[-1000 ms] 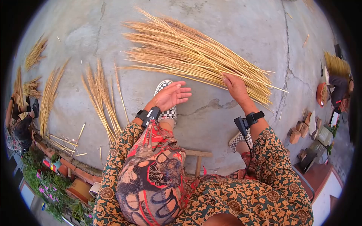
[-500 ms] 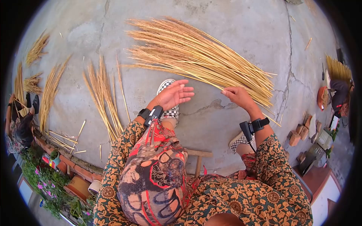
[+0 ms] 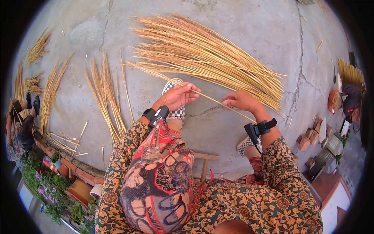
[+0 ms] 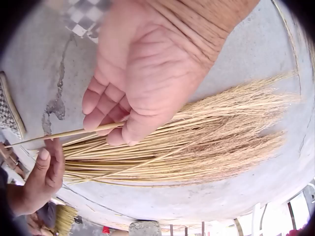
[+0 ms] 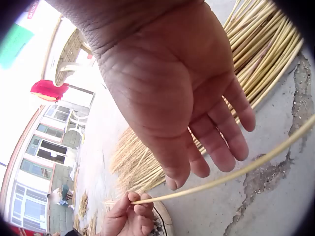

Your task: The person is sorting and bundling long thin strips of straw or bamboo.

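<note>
My left hand pinches a single long stalk between thumb and fingers; its feathery head extends to the upper left and its bare end toward my right wrist. In the left wrist view the left hand holds this stalk over the large bundle. My right hand is beside the stalk's bare part, fingers relaxed. The right wrist view shows the right hand with loosely extended fingers, the stalk running just past the fingertips. Beyond both hands lies the big bundle on the ground.
Smaller stalk piles lie on the concrete at left, with cut pieces nearby. Plants and a brick edging are at lower left. Bricks stand at right. Other people sit at both far sides.
One stalk has come away from the bundle toward me and now lies in my left hand, whose fingers have closed on it. My right hand has moved off the bundle.
</note>
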`<action>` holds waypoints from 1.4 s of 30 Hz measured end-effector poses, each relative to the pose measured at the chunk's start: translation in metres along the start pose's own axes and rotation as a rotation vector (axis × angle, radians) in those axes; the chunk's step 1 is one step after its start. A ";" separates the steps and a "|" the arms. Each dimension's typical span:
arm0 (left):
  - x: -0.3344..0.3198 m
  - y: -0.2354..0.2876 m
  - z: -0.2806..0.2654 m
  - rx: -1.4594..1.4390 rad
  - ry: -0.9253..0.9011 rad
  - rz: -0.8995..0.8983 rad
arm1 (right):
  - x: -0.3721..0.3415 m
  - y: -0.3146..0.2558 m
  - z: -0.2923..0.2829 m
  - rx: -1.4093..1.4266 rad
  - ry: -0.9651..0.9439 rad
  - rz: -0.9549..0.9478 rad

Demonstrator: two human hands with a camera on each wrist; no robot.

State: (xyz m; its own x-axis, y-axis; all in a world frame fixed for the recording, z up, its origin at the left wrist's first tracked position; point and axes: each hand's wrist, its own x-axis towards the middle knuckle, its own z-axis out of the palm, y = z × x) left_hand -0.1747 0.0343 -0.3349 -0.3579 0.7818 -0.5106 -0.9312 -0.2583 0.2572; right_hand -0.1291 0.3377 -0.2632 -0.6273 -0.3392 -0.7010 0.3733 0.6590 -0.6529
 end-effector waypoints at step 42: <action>-0.007 -0.001 0.010 0.002 0.064 -0.015 | 0.068 0.003 0.041 -0.676 0.567 -0.123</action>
State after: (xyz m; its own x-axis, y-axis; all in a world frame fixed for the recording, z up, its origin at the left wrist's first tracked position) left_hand -0.1709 0.0343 -0.3231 -0.3474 0.7478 -0.5658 -0.9365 -0.2457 0.2502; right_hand -0.1430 0.2891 -0.3243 -0.9471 -0.1689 -0.2730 -0.0897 0.9558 -0.2800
